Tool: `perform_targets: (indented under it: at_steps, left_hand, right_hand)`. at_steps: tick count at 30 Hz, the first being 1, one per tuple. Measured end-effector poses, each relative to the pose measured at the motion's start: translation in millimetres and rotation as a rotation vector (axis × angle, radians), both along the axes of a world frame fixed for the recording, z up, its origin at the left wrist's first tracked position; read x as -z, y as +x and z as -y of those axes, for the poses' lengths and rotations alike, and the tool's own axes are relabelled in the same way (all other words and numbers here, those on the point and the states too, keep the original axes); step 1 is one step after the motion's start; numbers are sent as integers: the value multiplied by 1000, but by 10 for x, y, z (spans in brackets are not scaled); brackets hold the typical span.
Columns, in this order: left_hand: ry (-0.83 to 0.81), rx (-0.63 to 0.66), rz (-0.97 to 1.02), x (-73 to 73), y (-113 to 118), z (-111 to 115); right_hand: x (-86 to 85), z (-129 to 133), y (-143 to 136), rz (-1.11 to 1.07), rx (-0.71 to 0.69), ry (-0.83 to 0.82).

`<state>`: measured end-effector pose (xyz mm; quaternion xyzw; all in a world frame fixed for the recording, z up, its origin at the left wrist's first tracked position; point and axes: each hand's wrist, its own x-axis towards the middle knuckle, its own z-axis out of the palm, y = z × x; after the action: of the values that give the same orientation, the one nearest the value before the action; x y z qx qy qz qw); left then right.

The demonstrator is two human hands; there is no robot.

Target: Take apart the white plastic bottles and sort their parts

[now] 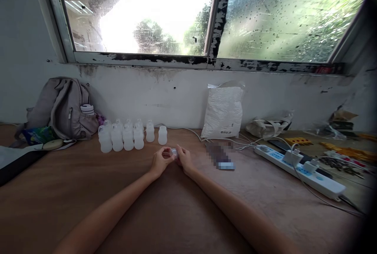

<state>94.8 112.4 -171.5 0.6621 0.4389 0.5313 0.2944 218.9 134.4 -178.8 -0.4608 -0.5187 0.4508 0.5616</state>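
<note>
Over the middle of the brown table, my left hand and my right hand meet, fingers closed from both sides on a small clear plastic piece. Its exact kind is too small to make out, and the fingertips cover part of it. Just behind my left hand stands a translucent white bottle, upright, with no domed top visible. To its left is another white bottle with a clear domed top. Further left, several like bottles stand close together in rows, also with clear domed tops.
A grey backpack leans on the wall at left, near a dark flat item. A white plastic bag stands at the back. On the right lie a phone-like object, a power strip with cables, and orange-yellow items.
</note>
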Motion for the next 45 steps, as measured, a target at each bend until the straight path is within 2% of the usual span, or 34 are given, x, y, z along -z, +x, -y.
perform_targets:
  at_steps: [10, 14, 21, 27, 32, 45]
  left_hand:
    - [19, -9, -16, 20, 14, 2]
    - [59, -57, -76, 28, -4, 12]
    - [140, -13, -268, -53, -51, 41]
    - [132, -77, -366, -81, -86, 42]
    - [116, -128, -403, -57, -89, 32]
    - [114, -153, -393, 13, -70, 2]
  right_hand:
    - [24, -8, -15, 38, 59, 48]
    - [3, -12, -4, 57, 71, 78]
    - [8, -17, -20, 70, 25, 58]
    - [6, 5, -74, 51, 25, 55]
    - [-1, 27, -117, 3, -8, 24]
    - [15, 22, -109, -81, -80, -44]
